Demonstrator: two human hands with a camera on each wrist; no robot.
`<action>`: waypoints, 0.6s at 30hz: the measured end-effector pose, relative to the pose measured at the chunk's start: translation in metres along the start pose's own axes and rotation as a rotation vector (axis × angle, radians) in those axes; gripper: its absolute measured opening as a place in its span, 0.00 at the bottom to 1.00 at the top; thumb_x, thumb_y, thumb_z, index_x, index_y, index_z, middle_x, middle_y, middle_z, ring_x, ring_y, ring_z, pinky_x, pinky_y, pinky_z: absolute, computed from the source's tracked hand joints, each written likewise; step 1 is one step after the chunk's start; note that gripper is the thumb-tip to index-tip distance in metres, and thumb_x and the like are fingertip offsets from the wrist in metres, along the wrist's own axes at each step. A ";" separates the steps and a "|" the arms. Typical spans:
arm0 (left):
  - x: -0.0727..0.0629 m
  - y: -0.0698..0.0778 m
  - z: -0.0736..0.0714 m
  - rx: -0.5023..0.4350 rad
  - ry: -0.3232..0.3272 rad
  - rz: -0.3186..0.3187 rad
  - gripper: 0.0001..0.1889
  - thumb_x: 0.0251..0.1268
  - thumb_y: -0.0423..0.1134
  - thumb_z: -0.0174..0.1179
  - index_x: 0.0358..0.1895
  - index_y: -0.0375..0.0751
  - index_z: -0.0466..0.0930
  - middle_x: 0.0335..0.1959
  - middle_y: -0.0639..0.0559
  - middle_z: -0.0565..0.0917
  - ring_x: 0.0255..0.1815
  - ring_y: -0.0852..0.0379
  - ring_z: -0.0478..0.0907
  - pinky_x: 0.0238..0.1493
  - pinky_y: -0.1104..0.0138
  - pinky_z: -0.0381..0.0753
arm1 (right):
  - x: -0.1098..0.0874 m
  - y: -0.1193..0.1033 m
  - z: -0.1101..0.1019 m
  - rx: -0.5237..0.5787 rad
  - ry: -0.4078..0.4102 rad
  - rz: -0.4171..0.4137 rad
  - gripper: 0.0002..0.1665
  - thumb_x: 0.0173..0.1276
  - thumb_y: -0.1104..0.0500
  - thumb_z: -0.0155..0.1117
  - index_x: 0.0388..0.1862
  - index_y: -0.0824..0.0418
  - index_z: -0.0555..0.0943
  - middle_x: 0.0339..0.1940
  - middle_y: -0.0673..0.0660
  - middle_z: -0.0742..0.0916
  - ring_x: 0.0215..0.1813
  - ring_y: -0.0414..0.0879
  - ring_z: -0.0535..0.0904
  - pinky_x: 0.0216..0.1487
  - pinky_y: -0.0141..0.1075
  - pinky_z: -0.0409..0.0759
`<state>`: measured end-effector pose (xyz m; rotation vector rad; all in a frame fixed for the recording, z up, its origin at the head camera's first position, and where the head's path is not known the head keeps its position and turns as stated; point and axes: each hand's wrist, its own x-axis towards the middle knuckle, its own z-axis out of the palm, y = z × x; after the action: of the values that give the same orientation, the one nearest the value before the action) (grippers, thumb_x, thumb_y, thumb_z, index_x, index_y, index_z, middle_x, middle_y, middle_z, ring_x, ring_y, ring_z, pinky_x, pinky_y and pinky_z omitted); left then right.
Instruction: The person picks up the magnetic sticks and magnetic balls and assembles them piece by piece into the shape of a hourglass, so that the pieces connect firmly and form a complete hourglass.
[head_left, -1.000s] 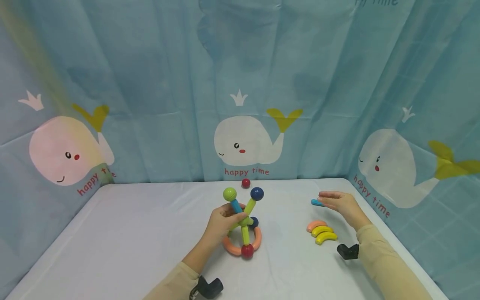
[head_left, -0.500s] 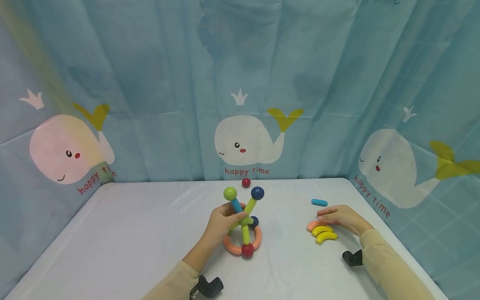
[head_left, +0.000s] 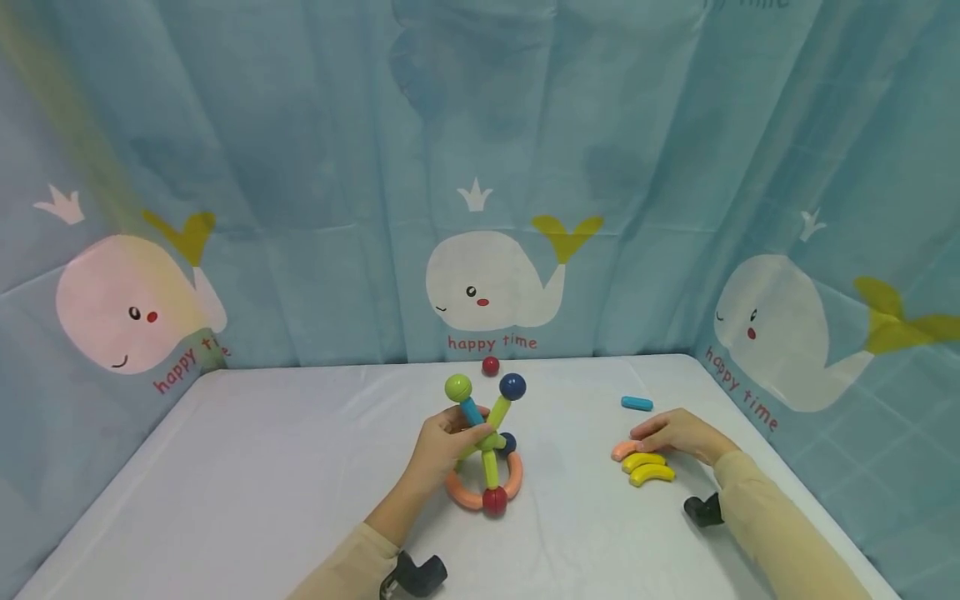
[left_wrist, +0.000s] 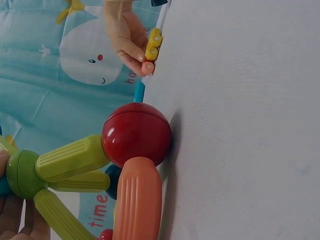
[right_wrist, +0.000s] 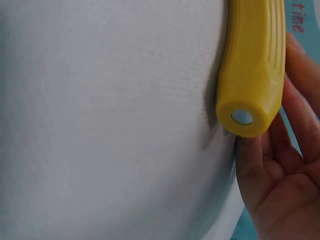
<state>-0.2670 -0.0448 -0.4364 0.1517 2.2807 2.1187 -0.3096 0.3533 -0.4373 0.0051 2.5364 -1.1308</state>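
My left hand (head_left: 450,440) grips the middle of a magnetic ball-and-stick build, near its green ball (left_wrist: 26,174). Blue and green sticks rise from there to a green ball (head_left: 458,387) and a dark blue ball (head_left: 513,386). Below, a red ball (left_wrist: 136,135) and curved orange sticks (left_wrist: 137,200) rest on the table. On the right, my right hand (head_left: 682,435) pinches a curved orange stick (head_left: 623,451) between thumb and fingers; its far end is hidden. Two curved yellow sticks (head_left: 651,474) lie beside it, one large in the right wrist view (right_wrist: 252,70).
A short blue stick (head_left: 637,403) lies behind the right hand. A loose red ball (head_left: 491,366) sits at the back edge of the white table (head_left: 285,467). A blue curtain (head_left: 322,208) with whale prints hangs behind and along the sides.
My right hand has come away from the blue stick, moved toward me, and taken hold of the curved orange stick. The left hand and the build have stayed in place.
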 end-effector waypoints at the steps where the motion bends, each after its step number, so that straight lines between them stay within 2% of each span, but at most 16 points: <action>1: 0.000 0.000 -0.001 0.000 0.001 0.001 0.18 0.61 0.46 0.69 0.50 0.41 0.84 0.46 0.46 0.87 0.49 0.55 0.83 0.57 0.59 0.84 | 0.000 -0.002 0.000 -0.021 0.003 -0.017 0.24 0.61 0.53 0.73 0.54 0.64 0.85 0.54 0.60 0.88 0.51 0.46 0.80 0.53 0.39 0.81; 6: -0.001 0.000 -0.001 0.002 0.001 0.010 0.18 0.61 0.46 0.69 0.50 0.39 0.84 0.46 0.45 0.87 0.49 0.55 0.83 0.56 0.59 0.84 | 0.001 -0.010 0.003 -0.113 0.020 -0.050 0.20 0.63 0.54 0.71 0.50 0.63 0.86 0.51 0.58 0.88 0.48 0.48 0.77 0.51 0.41 0.77; 10: -0.001 -0.001 -0.001 -0.006 -0.008 0.004 0.18 0.62 0.46 0.69 0.51 0.39 0.84 0.48 0.44 0.87 0.50 0.54 0.83 0.57 0.59 0.84 | 0.003 -0.019 0.004 -0.124 0.024 -0.058 0.19 0.64 0.56 0.69 0.52 0.62 0.86 0.54 0.60 0.86 0.49 0.50 0.76 0.51 0.42 0.77; 12: 0.000 -0.001 -0.001 -0.008 -0.013 0.002 0.18 0.62 0.46 0.69 0.51 0.39 0.83 0.49 0.44 0.87 0.50 0.54 0.83 0.56 0.60 0.84 | 0.004 -0.028 0.002 -0.098 0.032 -0.075 0.20 0.64 0.57 0.68 0.54 0.62 0.85 0.58 0.63 0.84 0.51 0.50 0.77 0.52 0.43 0.78; 15: 0.000 -0.001 -0.001 -0.021 -0.016 0.006 0.19 0.62 0.45 0.69 0.52 0.39 0.83 0.49 0.43 0.87 0.50 0.54 0.83 0.56 0.61 0.84 | 0.006 -0.052 0.002 0.021 0.015 -0.111 0.22 0.68 0.58 0.63 0.58 0.65 0.82 0.64 0.66 0.81 0.56 0.52 0.79 0.58 0.47 0.79; 18: 0.001 -0.002 -0.001 -0.036 -0.016 0.013 0.19 0.61 0.45 0.69 0.52 0.38 0.83 0.49 0.43 0.87 0.50 0.54 0.83 0.55 0.62 0.85 | 0.009 -0.083 0.006 0.114 -0.016 -0.124 0.23 0.71 0.56 0.59 0.61 0.65 0.79 0.63 0.62 0.83 0.59 0.52 0.80 0.60 0.47 0.79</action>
<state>-0.2680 -0.0460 -0.4381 0.1818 2.2375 2.1550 -0.3281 0.2916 -0.3844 -0.1329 2.4843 -1.3163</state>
